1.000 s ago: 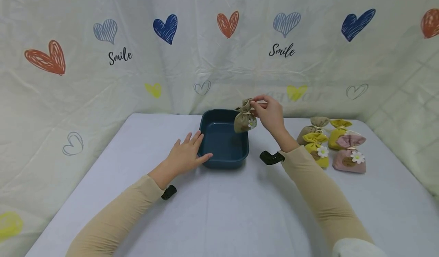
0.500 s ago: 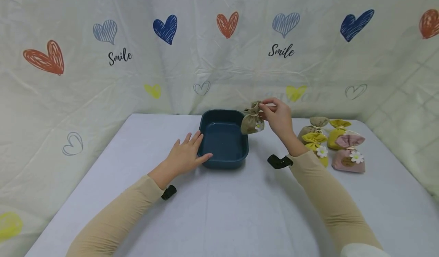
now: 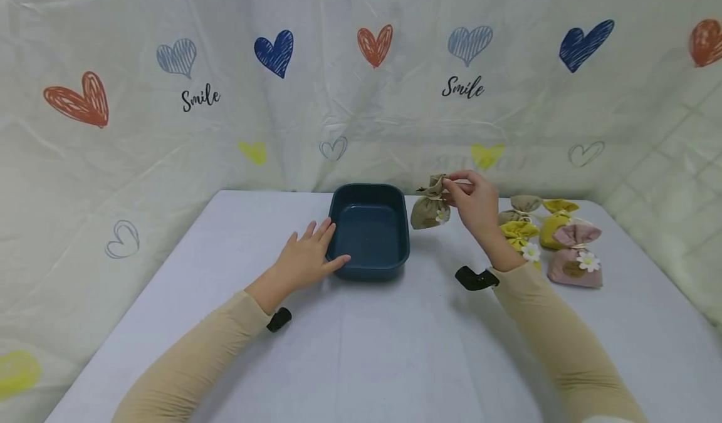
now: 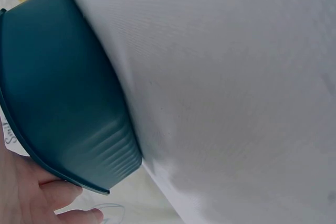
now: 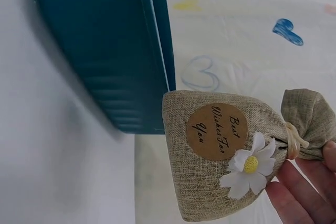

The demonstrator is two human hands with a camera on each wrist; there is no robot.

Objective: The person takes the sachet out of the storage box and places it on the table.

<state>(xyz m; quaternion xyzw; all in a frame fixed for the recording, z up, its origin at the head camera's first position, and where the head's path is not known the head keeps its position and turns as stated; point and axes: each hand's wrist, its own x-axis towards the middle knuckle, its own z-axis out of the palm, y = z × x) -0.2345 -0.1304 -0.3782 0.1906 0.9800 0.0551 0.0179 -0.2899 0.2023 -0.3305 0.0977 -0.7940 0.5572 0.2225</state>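
Note:
My right hand (image 3: 475, 203) pinches the gathered neck of a beige cloth sachet (image 3: 430, 213), which hangs just right of a dark blue rectangular basin (image 3: 369, 266). In the right wrist view the sachet (image 5: 210, 166) shows a round "Best Wishes For You" label and a white flower with a yellow centre. Fingers outspread, my left hand (image 3: 304, 254) rests at the basin's left rim. The left wrist view has the basin's outer wall (image 4: 63, 87) with fingertips (image 4: 63, 195) right at its rim. Inside, the basin's floor is bare.
On the right side of the white table (image 3: 338, 348) stand a pink sachet (image 3: 575, 266), two yellow sachets, the nearer one (image 3: 516, 232) partly behind my right wrist, and another beige sachet (image 3: 524, 205). A cloth backdrop (image 3: 366, 109) with printed hearts hangs behind.
My right hand has moved rightward and a little down with the beige sachet, from over the basin's right rim to beside it. The left hand has stayed at the rim.

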